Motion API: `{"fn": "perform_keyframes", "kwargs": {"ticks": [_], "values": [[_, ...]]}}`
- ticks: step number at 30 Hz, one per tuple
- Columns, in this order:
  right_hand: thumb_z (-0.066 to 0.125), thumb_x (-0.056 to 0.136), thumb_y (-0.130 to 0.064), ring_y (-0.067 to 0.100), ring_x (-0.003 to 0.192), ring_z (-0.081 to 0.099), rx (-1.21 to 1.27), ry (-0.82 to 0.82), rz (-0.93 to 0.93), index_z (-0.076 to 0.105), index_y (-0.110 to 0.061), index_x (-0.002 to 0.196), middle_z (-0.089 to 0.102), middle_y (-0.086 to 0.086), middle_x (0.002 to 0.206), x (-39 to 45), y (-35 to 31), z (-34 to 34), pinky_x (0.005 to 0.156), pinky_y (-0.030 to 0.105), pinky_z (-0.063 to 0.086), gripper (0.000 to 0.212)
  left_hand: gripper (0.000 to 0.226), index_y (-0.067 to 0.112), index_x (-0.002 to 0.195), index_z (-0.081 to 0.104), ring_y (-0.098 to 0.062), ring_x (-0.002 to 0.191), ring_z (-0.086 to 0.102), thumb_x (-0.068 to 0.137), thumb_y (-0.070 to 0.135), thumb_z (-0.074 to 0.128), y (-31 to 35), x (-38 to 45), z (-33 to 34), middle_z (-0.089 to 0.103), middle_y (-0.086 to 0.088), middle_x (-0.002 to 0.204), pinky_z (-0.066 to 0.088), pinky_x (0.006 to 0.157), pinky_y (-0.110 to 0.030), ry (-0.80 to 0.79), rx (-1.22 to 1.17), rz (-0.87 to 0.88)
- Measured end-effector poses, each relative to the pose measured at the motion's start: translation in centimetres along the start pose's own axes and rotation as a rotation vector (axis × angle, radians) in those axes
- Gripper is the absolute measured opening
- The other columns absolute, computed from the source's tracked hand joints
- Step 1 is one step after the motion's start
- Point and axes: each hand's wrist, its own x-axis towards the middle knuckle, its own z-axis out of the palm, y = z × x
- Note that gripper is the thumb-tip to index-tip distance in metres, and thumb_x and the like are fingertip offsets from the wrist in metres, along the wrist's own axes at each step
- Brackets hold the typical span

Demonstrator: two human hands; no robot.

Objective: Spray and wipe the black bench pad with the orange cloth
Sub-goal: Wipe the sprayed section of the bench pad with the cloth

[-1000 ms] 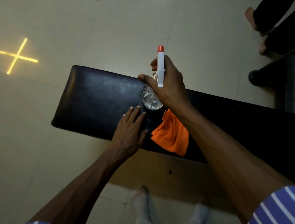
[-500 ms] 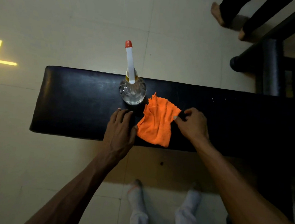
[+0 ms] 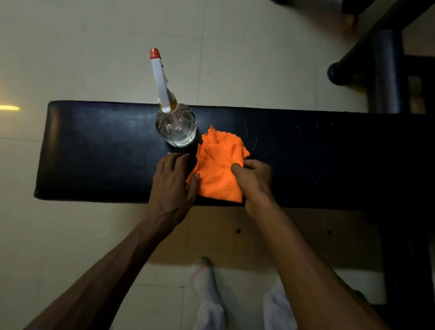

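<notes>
Right hand (image 3: 253, 179) pinching cloth (image 3: 217, 168) lying mid-pad (image 3: 94, 151); left hand (image 3: 174, 180) resting flat, fingers spread. Bottle (image 3: 175, 127) standing touching cloth's edge, so a wide wipe risks toppling it.

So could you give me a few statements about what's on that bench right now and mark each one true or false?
1. The spray bottle stands upright on the black bench pad. True.
2. The right hand holds the spray bottle. False: it grips the orange cloth; nothing holds the bottle.
3. The left hand lies flat on the pad, its thumb touching the cloth's edge. True.
4. The orange cloth lies on the floor. False: it lies on the pad, beside the bottle.
5. The bottle's nozzle tip is orange-red. True.
</notes>
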Motion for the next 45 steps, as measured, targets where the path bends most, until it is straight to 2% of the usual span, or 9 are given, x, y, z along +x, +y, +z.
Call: {"fn": "perform_keyframes", "kwargs": {"ticks": [6, 10, 15, 22, 26, 28, 31, 35, 45], "values": [[0.066, 0.096, -0.010, 0.015, 0.083, 0.060, 0.077, -0.089, -0.009, 0.062, -0.014, 0.121, 0.064, -0.001, 0.100, 0.0, -0.5, -4.6, 0.082, 0.043, 0.059, 0.025, 0.047, 0.000, 0.141, 0.053, -0.036, 0.135, 0.047, 0.101, 0.023, 0.063, 2.1, 0.2, 0.7, 0.056, -0.019, 0.139, 0.040, 0.112, -0.047, 0.007, -0.040, -0.025], [0.070, 0.092, 0.001, 0.023, 0.091, 0.065, 0.134, 0.118, -0.194, 0.065, 0.001, 0.122, 0.073, 0.022, 0.116, 0.7, -2.2, -9.5, 0.066, 0.025, 0.050, 0.031, 0.048, 0.005, 0.144, 0.050, -0.031, 0.137, 0.045, 0.104, 0.029, 0.058, 4.1, 0.3, 1.2, 0.054, -0.015, 0.143, 0.040, 0.115, -0.043, -0.004, -0.046, 0.039], [0.075, 0.085, -0.005, 0.015, 0.087, 0.066, -0.197, 0.388, -0.652, 0.070, -0.012, 0.106, 0.073, 0.002, 0.101, 1.3, -3.6, -14.8, 0.071, 0.012, 0.045, 0.022, 0.049, 0.008, 0.148, 0.046, -0.027, 0.140, 0.043, 0.106, 0.032, 0.054, 6.9, 1.3, 2.7, 0.051, -0.011, 0.146, 0.039, 0.118, -0.041, -0.028, -0.060, 0.087], [0.064, 0.101, -0.023, 0.034, 0.123, 0.064, -0.752, -0.113, -0.579, 0.062, -0.022, 0.137, 0.071, 0.010, 0.130, 3.4, -0.5, -12.3, 0.099, 0.044, 0.054, 0.036, 0.047, 0.005, 0.143, 0.049, -0.032, 0.129, 0.049, 0.104, 0.029, 0.056, 10.1, 2.8, 4.9, 0.055, -0.014, 0.138, 0.042, 0.110, -0.043, -0.039, -0.004, 0.122], [0.058, 0.104, -0.022, 0.033, 0.106, 0.070, -0.651, 0.021, -0.653, 0.071, -0.014, 0.118, 0.075, 0.009, 0.113, 5.4, 0.8, -13.5, 0.086, 0.048, 0.058, 0.021, 0.048, 0.004, 0.144, 0.048, -0.031, 0.129, 0.049, 0.103, 0.028, 0.056, 10.5, 3.6, 5.9, 0.054, -0.015, 0.140, 0.041, 0.111, -0.042, -0.035, 0.046, 0.124], [0.061, 0.103, -0.023, 0.030, 0.117, 0.066, -0.633, 0.070, -0.713, 0.072, -0.011, 0.122, 0.072, 0.010, 0.124, 7.1, 0.8, -14.2, 0.098, 0.046, 0.054, 0.025, 0.048, 0.003, 0.143, 0.048, -0.034, 0.133, 0.048, 0.102, 0.026, 0.058, 10.7, 4.0, 6.2, 0.053, -0.017, 0.143, 0.041, 0.113, -0.044, -0.035, 0.068, 0.116], [0.061, 0.104, -0.030, 0.032, 0.153, 0.038, -0.718, -0.044, -0.823, 0.058, -0.011, 0.148, 0.048, 0.014, 0.160, 9.9, 0.6, -13.6, 0.128, 0.042, 0.027, 0.048, 0.051, -0.003, 0.143, 0.049, -0.042, 0.142, 0.045, 0.100, 0.020, 0.062, 11.1, 4.6, 6.7, 0.052, -0.024, 0.147, 0.036, 0.121, -0.051, 0.001, 0.127, 0.111], [0.039, 0.110, -0.050, 0.029, 0.166, -0.002, -1.034, -0.055, -0.967, 0.023, -0.029, 0.167, 0.006, 0.006, 0.178, 12.3, 3.2, -11.5, 0.132, 0.059, -0.002, 0.064, 0.061, 0.001, 0.156, 0.041, -0.043, 0.158, 0.023, 0.104, 0.029, 0.057, 10.9, 5.7, 7.9, 0.033, -0.023, 0.166, 0.021, 0.129, -0.056, 0.028, 0.212, 0.119], [0.032, 0.109, -0.048, 0.026, 0.165, 0.008, -1.008, 0.179, -0.941, 0.027, -0.034, 0.165, 0.017, 0.003, 0.177, 16.5, -0.1, -8.7, 0.133, 0.055, 0.002, 0.058, 0.066, 0.020, 0.165, 0.027, -0.030, 0.163, 0.007, 0.106, 0.050, 0.030, 7.1, 6.9, 8.1, 0.015, -0.008, 0.175, 0.008, 0.132, -0.055, 0.015, 0.289, 0.207]]}}
